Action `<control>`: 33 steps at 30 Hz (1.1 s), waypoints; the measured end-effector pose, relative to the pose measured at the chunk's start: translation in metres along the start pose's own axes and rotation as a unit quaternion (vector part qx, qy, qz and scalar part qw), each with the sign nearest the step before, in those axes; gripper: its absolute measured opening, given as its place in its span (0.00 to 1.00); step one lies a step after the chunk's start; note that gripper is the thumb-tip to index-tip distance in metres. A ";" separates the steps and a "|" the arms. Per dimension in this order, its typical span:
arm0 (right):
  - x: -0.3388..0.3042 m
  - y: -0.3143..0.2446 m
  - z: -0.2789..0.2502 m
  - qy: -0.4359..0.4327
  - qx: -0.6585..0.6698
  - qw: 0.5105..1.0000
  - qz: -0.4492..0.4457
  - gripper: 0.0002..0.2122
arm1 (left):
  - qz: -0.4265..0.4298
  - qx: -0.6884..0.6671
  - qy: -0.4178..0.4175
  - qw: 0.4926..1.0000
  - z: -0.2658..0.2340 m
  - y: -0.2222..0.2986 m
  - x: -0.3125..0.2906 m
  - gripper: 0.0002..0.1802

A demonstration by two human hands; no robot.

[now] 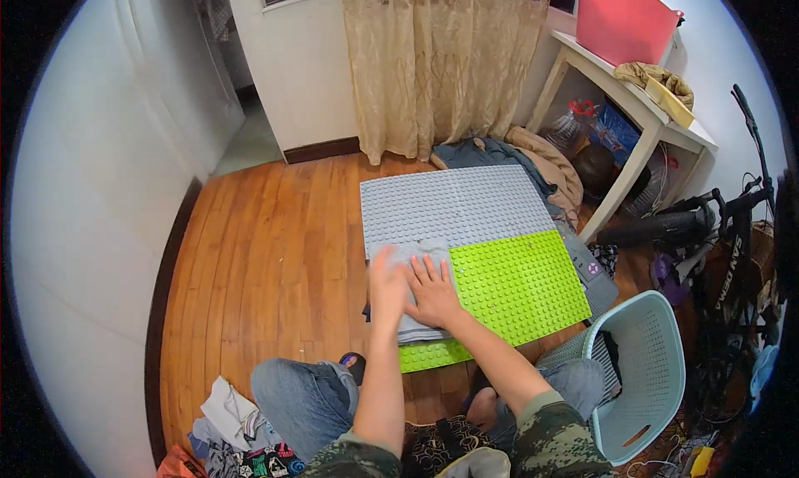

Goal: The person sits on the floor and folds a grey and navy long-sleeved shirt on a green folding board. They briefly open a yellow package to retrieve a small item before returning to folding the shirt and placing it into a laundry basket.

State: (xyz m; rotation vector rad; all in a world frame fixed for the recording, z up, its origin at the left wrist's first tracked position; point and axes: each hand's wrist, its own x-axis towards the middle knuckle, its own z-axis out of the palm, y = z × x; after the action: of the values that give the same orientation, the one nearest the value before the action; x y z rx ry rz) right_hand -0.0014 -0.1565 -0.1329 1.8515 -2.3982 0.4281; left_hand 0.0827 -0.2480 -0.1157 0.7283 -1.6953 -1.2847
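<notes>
A folded grey cloth garment (423, 332) lies at the left side of a studded building-block table top, part grey (454, 199) and part lime green (520, 291). Flat on the garment rests my right hand (433, 295), its fingers spread and pointing away from me. Just left of it, over the garment's left edge, is my left hand (387, 287). It is turned edge-on and smeared by motion, so its fingers are unclear. The two hands are very close together, and part of the garment is hidden beneath them.
A light blue laundry basket (653, 370) with dark and striped cloth inside stands at my right. Clothes (237, 424) are heaped on the wooden floor at lower left. A bicycle (732, 220) leans at far right, near a white table (645, 108) holding a red tub (624, 20).
</notes>
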 end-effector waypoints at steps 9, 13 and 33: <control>-0.006 -0.020 0.016 0.016 0.095 0.995 -0.037 0.33 | 0.048 0.482 -0.426 0.764 0.067 -0.021 0.036 0.35; -0.020 -0.045 0.002 0.010 0.017 0.995 -0.098 0.29 | 0.067 0.490 -0.423 0.759 0.060 -0.015 0.040 0.34; -0.057 -0.067 -0.018 -0.019 0.149 0.989 0.010 0.18 | 0.183 0.439 -0.211 0.854 -0.027 -0.062 0.046 0.30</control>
State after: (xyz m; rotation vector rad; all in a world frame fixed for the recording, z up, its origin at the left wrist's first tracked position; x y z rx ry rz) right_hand 0.0764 -0.1140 -0.1171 1.9652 -2.4933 0.7997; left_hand 0.0826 -0.3175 -0.1593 0.5782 -2.6715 -0.3486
